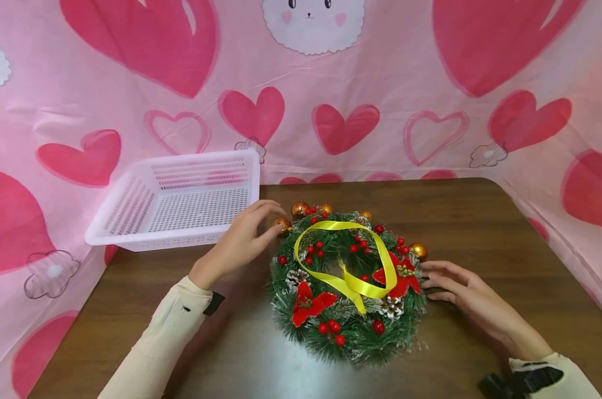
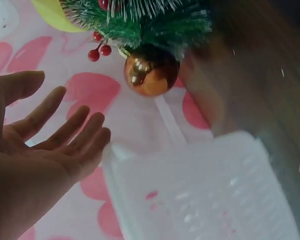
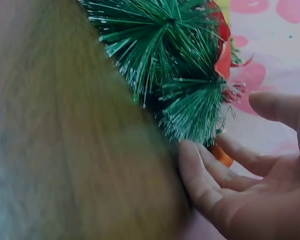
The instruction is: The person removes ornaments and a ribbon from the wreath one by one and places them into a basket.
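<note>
A green Christmas wreath [image 1: 348,343] lies on the table, trimmed with red berries, red poinsettias [image 1: 310,305], pinecones [image 1: 391,306] and shiny gold-orange balls [image 1: 299,209]. Across its top rests a loop of yellow ribbon [image 1: 387,257]. My left hand [image 1: 241,238] hovers at the wreath's upper left, fingers loosely bent beside a ball; the left wrist view shows this hand [image 2: 55,135] apart from the ball [image 2: 152,70]. At the right edge, my right hand [image 1: 472,296] has its fingertips against the greenery. Those relaxed fingers [image 3: 202,175] meet the bristles [image 3: 192,107] in the right wrist view.
A white plastic basket [image 1: 181,241] with slotted walls stands at the table's back left, just beyond my left hand. The brown wooden table [image 1: 460,216] ends at a pink heart-patterned cloth [image 1: 301,133] hanging behind it and on both sides.
</note>
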{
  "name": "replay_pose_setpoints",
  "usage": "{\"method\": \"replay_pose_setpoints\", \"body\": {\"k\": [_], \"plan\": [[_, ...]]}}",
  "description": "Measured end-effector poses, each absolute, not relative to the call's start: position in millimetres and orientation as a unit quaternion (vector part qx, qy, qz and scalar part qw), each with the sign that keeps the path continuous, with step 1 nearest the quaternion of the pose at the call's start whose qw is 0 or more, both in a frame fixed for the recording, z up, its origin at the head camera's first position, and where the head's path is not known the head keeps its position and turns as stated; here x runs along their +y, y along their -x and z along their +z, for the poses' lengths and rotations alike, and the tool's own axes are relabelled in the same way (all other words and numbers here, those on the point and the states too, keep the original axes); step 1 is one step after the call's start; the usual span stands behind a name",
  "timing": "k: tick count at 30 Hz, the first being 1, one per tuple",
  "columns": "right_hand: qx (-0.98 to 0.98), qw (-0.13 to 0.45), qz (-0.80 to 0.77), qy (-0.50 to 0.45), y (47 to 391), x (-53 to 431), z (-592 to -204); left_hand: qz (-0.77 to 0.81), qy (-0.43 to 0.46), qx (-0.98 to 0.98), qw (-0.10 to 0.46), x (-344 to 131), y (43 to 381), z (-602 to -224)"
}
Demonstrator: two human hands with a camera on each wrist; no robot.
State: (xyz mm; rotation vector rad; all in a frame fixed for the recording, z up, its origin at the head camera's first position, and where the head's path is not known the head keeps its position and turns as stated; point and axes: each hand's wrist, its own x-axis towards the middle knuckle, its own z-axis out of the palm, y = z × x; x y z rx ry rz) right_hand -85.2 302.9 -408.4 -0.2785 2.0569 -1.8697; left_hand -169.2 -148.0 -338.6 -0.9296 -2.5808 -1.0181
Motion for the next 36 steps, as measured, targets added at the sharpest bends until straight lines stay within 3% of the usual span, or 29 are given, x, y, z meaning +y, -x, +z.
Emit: {"method": "replay_pose_setpoints", "body": {"k": [7,16,29,36], "plan": [[0.688,0.170,-0.694,0.125,85,312,-416,-0.419,0.280,-0.861,0.063,-135,181,-356],[0.637,0.180,-0.738,0.133,83,311,-425,-0.423,0.209,-0.881,-0.037,-137,185,-375],[0.741,0.129,-0.655,0.076,83,302,-426,-0.288,0.252,-0.922,0.056,-123,174,-370],[0.803,0.080,-0.584,0.090,80,296,-424,-0.273,0.257,-0.923,0.085,-124,173,-364]]}}
